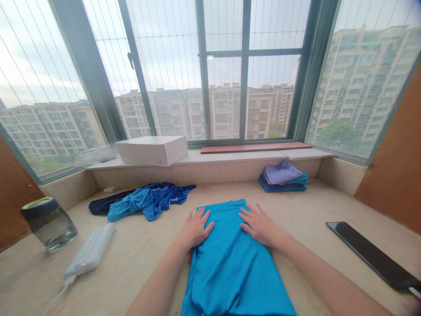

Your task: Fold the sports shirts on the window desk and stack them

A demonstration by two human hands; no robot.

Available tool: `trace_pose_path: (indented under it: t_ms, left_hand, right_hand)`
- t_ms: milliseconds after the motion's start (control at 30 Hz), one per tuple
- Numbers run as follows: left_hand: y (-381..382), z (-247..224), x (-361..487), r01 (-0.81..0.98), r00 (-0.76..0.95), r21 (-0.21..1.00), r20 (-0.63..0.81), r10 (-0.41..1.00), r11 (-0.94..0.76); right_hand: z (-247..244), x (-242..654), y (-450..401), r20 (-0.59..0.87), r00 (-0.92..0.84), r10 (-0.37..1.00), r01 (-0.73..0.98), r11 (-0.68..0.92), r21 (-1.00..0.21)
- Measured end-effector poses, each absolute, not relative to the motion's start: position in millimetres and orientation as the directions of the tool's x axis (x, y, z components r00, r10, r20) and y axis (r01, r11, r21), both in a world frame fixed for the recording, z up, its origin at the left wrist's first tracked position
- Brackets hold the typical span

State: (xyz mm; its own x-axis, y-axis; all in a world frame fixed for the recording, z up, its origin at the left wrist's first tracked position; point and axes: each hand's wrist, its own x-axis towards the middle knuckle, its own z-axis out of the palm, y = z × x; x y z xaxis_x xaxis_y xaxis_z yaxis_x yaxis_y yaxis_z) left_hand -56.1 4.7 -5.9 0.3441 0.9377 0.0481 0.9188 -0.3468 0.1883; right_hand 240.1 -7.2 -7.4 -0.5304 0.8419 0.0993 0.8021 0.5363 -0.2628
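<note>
A bright blue cloth garment (230, 259), folded into a long strip, lies on the stone-topped ledge in front of me and runs off the bottom of the view. My left hand (196, 228) rests flat on its left edge near the far end, fingers spread. On the opposite edge, my right hand (258, 224) also lies with fingers apart, touching the fabric. Some creases run across the cloth between and below the hands. Its near end is cut off, so I cannot tell what kind of garment it is.
Crumpled blue clothes (151, 199) lie back left; a folded stack (283, 176) sits back right. At left stand a water bottle (49, 224) and a cabled white power bank (90, 250). A black phone-like slab (371, 254) lies right. A white box (153, 150) occupies the sill.
</note>
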Motion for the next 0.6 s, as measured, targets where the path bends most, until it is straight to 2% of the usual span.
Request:
trace_pose_path:
  t_ms: [100, 200, 300, 400, 467, 600]
  left_hand:
    - [11, -10, -59, 0.938, 0.29, 0.183, 0.048, 0.956, -0.294]
    - [15, -10, -62, 0.956, 0.233, 0.16, 0.099, 0.967, -0.246]
    - [10, -1, -61, 0.947, 0.269, 0.114, 0.222, 0.937, -0.299]
    - [-10, 12, -52, 0.893, 0.386, 0.104, 0.319, 0.866, -0.437]
    - [-26, 17, -42, 0.828, 0.481, 0.139, 0.324, 0.814, -0.544]
    - [-51, 15, -22, 0.678, 0.657, 0.23, 0.238, 0.716, -0.698]
  right_hand:
    - [3, 231, -41, 0.053, -0.739, 0.672, 0.594, 0.686, -0.421]
    - [10, 221, -68, -0.011, -0.83, 0.558, 0.483, 0.708, -0.515]
    - [11, 217, -73, -0.038, -0.795, 0.605, 0.537, 0.674, -0.507]
    - [6, 221, -62, -0.011, -0.757, 0.654, 0.57, 0.652, -0.499]
    - [0, 228, -53, 0.005, -0.732, 0.681, 0.591, 0.639, -0.492]
    - [-9, 247, -35, -0.007, -0.639, 0.769, 0.692, 0.571, -0.442]
